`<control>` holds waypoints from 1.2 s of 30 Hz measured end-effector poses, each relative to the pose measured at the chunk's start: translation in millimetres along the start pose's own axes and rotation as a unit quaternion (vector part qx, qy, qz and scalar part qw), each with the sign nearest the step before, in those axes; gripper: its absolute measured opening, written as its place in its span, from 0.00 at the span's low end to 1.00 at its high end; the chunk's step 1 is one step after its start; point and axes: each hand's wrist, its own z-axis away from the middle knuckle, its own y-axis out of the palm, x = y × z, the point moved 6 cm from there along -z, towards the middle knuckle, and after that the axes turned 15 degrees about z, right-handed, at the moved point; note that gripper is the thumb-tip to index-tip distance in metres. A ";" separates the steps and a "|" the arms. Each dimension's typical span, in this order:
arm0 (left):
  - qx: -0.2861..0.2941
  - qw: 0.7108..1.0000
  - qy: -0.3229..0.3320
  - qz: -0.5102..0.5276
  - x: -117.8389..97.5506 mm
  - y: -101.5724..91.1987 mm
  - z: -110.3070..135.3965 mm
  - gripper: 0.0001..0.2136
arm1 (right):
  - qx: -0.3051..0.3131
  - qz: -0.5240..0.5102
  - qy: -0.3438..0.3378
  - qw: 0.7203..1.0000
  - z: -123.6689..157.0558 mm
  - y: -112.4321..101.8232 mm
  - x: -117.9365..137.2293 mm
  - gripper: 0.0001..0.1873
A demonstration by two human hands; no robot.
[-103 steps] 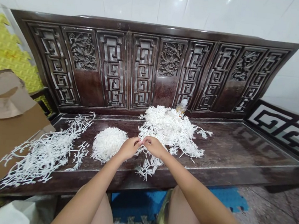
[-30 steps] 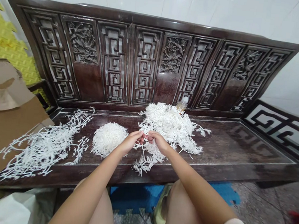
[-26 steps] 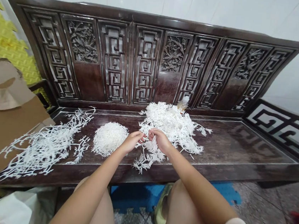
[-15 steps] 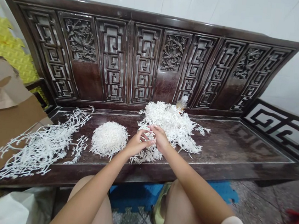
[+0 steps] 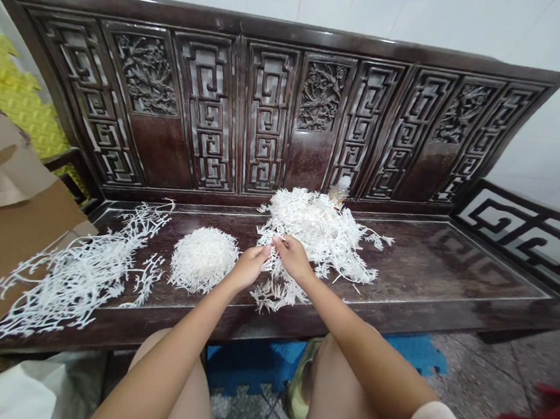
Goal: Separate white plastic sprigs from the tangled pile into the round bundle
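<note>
Reaching into a heap of white branching sprigs [image 5: 325,234] on a dark carved-wood bench seat [image 5: 454,268], the left hand [image 5: 250,266] and right hand [image 5: 293,257] hold their fingers together at its near edge. Any clamp on a sprig cannot be confirmed. A round white shredded mound [image 5: 203,260] lies just left.

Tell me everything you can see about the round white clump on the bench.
The round clump of fine white strands is a low, dense dome of thin, short pieces, with a ragged fringe around its edge; the material could be plastic or paper. It rests on the dark polished wood seat of a carved bench, between a long white branching spray and a loose white heap. The left hand is just beside it, apparently not touching.
</note>
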 end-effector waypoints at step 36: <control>-0.270 0.871 -0.100 -0.398 20.2 -109.1 0.4 0.23 | 0.066 0.063 0.101 0.991 -6.1 0.8 -34.8 0.13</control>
